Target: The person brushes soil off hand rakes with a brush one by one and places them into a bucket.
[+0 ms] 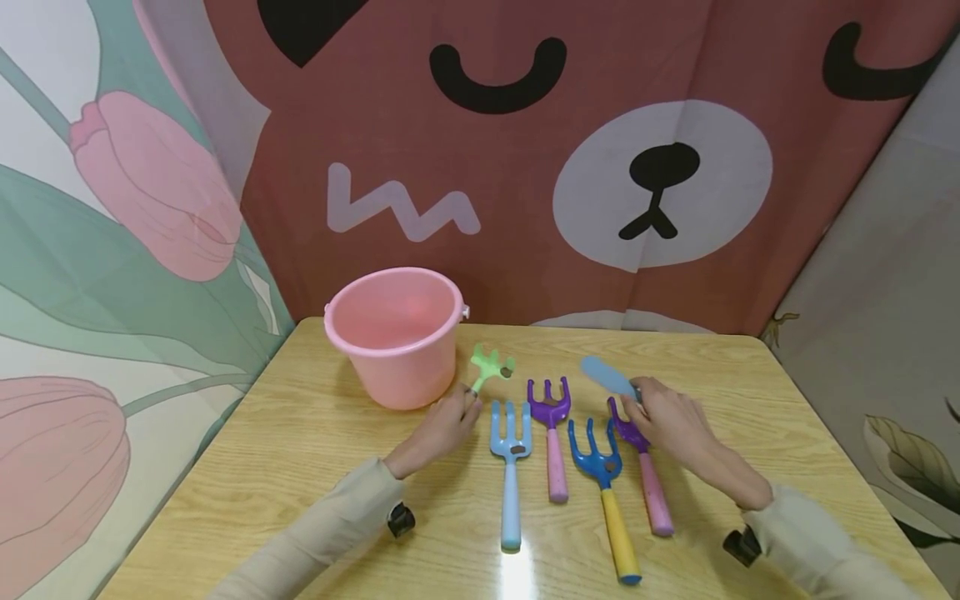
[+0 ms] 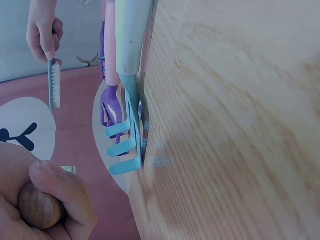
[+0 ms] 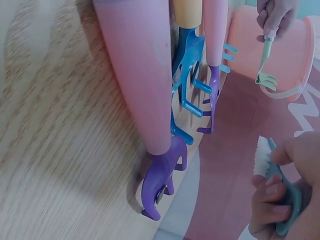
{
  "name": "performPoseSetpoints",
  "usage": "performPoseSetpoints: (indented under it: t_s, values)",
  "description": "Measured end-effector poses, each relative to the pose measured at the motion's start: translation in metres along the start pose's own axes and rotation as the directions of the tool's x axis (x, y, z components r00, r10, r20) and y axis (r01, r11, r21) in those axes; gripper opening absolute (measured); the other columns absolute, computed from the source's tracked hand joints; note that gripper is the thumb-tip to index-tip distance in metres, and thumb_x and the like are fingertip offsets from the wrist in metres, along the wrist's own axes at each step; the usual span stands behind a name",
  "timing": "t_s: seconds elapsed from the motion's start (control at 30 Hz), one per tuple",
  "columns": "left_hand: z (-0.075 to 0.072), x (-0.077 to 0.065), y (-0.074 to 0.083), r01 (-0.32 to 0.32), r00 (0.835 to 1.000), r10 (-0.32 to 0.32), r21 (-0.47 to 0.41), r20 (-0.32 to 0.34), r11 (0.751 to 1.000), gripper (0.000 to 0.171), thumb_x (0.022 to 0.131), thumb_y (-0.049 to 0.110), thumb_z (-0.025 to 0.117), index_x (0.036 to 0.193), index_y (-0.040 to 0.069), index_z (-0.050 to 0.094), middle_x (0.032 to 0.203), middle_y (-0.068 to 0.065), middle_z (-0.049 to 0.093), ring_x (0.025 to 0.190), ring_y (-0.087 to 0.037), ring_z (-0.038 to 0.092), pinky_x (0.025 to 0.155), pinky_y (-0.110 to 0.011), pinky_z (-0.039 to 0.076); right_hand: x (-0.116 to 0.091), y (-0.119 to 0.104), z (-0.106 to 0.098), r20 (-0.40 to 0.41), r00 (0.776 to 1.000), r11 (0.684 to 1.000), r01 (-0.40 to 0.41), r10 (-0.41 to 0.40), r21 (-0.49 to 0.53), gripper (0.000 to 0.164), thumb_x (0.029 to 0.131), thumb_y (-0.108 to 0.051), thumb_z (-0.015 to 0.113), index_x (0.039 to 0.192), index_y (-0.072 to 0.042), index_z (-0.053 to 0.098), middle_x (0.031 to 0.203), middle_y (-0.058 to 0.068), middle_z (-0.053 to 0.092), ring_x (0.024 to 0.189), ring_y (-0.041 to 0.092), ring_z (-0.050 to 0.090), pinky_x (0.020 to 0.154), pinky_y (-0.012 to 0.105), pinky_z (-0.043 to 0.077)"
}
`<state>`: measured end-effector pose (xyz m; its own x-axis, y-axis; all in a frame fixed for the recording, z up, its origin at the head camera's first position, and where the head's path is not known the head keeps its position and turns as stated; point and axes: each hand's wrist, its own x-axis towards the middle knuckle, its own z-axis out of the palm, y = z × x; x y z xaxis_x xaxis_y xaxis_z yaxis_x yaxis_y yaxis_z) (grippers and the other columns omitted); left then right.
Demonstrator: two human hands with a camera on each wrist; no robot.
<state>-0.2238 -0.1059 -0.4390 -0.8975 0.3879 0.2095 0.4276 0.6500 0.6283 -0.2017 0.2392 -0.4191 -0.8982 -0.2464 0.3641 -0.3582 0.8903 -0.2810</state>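
My left hand [image 1: 442, 423] grips a small green hand rake [image 1: 489, 364], its tines pointing away beside the pink bucket. In the left wrist view, a round brown handle end [image 2: 41, 206] shows inside the curled fingers. My right hand [image 1: 675, 423] holds a blue brush [image 1: 606, 377] over the table's right half; its white bristles [image 3: 261, 156] show in the right wrist view. Between the hands lie a light blue hand fork [image 1: 511, 479], a purple fork with pink handle [image 1: 556, 458] and a blue fork with yellow handle [image 1: 617, 525]. A second purple-and-pink fork [image 1: 654, 492] lies below the right hand.
The pink bucket [image 1: 405, 375] stands upright at the back left of the wooden table [image 1: 300, 442]. Behind the table hangs a brown cloth [image 1: 517, 283] printed with a bear, and printed fabric borders both sides.
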Motion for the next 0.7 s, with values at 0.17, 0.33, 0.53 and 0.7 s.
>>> performPoseSetpoints:
  t_s: [0.17, 0.33, 0.53, 0.7]
  values:
    - [0.000, 0.000, 0.000, 0.015, 1.000, -0.015, -0.010, 0.013, 1.000, 0.027, 0.105, 0.012, 0.047, 0.079, 0.008, 0.041, 0.099, -0.012, 0.057, 0.058, -0.010, 0.042, 0.050, -0.023, 0.037, 0.003, -0.004, 0.003, 0.023, 1.000, 0.999, 0.005, -0.006, 0.041, 0.030, 0.096, -0.018, 0.062, 0.108, 0.009, 0.060, 0.062, -0.002, 0.045, 0.046, 0.010, 0.038, 0.039, 0.027, 0.031]
    - [0.000, 0.000, 0.002, 0.014, 1.000, -0.014, -0.004, 0.010, 1.000, 0.026, 0.105, 0.013, 0.047, 0.080, 0.008, 0.040, 0.112, -0.019, 0.060, 0.061, -0.012, 0.044, 0.052, -0.025, 0.039, 0.002, -0.009, 0.004, 0.032, 0.999, 0.997, 0.019, -0.022, 0.080, 0.029, 0.098, -0.025, 0.063, 0.102, 0.003, 0.055, 0.058, -0.004, 0.043, 0.045, 0.009, 0.038, 0.039, 0.026, 0.030]
    - [0.001, 0.001, 0.001, -0.001, 1.000, 0.001, 0.009, -0.014, 1.000, 0.026, 0.105, 0.012, 0.048, 0.080, 0.008, 0.040, 0.098, -0.014, 0.060, 0.062, -0.012, 0.043, 0.052, -0.025, 0.038, 0.004, -0.016, 0.006, 0.016, 0.998, 0.996, 0.061, -0.063, 0.067, 0.033, 0.098, -0.033, 0.063, 0.102, -0.001, 0.055, 0.053, -0.008, 0.040, 0.041, 0.007, 0.035, 0.038, 0.025, 0.029]
    - [0.002, 0.001, 0.000, -0.006, 1.000, 0.007, 0.020, -0.030, 1.000, 0.026, 0.104, 0.012, 0.049, 0.080, 0.008, 0.041, 0.087, -0.007, 0.055, 0.060, -0.012, 0.041, 0.051, -0.025, 0.036, 0.009, -0.022, 0.008, 0.035, 0.996, 0.997, 0.082, -0.082, -0.003, 0.038, 0.098, -0.033, 0.063, 0.110, 0.004, 0.064, 0.052, -0.006, 0.044, 0.042, 0.007, 0.038, 0.038, 0.025, 0.033]
